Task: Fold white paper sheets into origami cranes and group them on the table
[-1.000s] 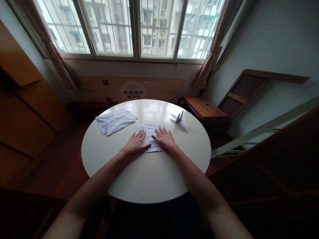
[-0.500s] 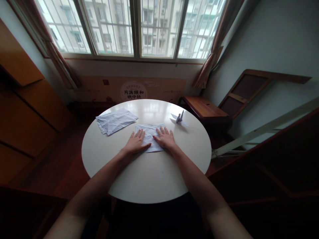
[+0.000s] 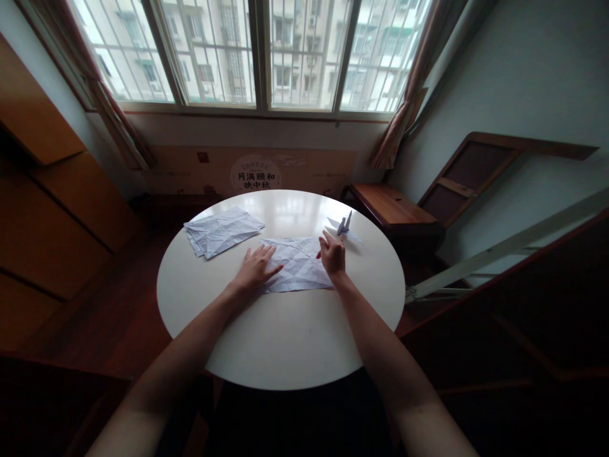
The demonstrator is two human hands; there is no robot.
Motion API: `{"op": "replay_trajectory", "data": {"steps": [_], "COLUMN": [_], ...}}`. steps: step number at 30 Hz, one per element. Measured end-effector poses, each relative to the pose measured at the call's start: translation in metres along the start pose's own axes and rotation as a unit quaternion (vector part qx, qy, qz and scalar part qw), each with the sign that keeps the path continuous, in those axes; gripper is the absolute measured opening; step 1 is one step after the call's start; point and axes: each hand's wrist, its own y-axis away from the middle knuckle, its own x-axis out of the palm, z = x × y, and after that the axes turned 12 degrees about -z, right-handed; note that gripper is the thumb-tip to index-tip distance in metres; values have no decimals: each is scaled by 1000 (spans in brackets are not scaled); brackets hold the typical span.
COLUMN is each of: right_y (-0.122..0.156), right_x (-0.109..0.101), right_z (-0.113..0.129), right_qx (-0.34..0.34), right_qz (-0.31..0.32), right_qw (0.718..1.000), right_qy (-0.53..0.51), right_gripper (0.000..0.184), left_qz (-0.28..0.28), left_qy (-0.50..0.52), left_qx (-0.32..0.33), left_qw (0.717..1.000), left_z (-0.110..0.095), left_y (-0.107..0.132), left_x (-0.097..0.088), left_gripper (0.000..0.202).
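A creased sheet of white paper [image 3: 299, 270] lies spread near the middle of the table. My left hand [image 3: 257, 265] rests flat on its left end, fingers stretched out and thumb apart. Over the right end is my right hand [image 3: 333, 256], its fingers partly curled, with index finger and thumb apart and nothing visible between them. It covers part of the sheet's right edge. Just beyond this hand stands a folded paper crane [image 3: 341, 226]. To the far left lies a small stack of creased paper sheets [image 3: 223, 232].
Everything rests on a white oval table [image 3: 280, 343]. A low wooden stool or side table [image 3: 394, 204] stands behind it to the right. Wooden cabinets [image 3: 61, 228] line the left side, and a barred window [image 3: 257, 57] is ahead.
My right hand has come off its flat position on the sheet and moved right, its fingers curling. More of the paper's right part shows. My left hand stays almost in place.
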Motion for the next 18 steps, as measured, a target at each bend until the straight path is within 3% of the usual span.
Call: {"op": "replay_trajectory", "data": {"steps": [7, 12, 18], "right_y": [-2, -2, 1], "right_x": [-3, -3, -4], "right_z": [3, 2, 4], "right_qx": [33, 63, 58], "right_qz": [-21, -15, -82], "right_qw": [999, 998, 995], "right_qy": [9, 24, 26], "right_gripper": [60, 60, 55], "left_qz": [-133, -167, -182], "left_qy": [43, 58, 73], "left_qx": [-38, -22, -17], "left_qw": [989, 984, 980], "left_z": [7, 8, 10], "left_y": [-4, -5, -5], "left_x": [-10, -8, -6], "left_gripper": [45, 35, 31]}}
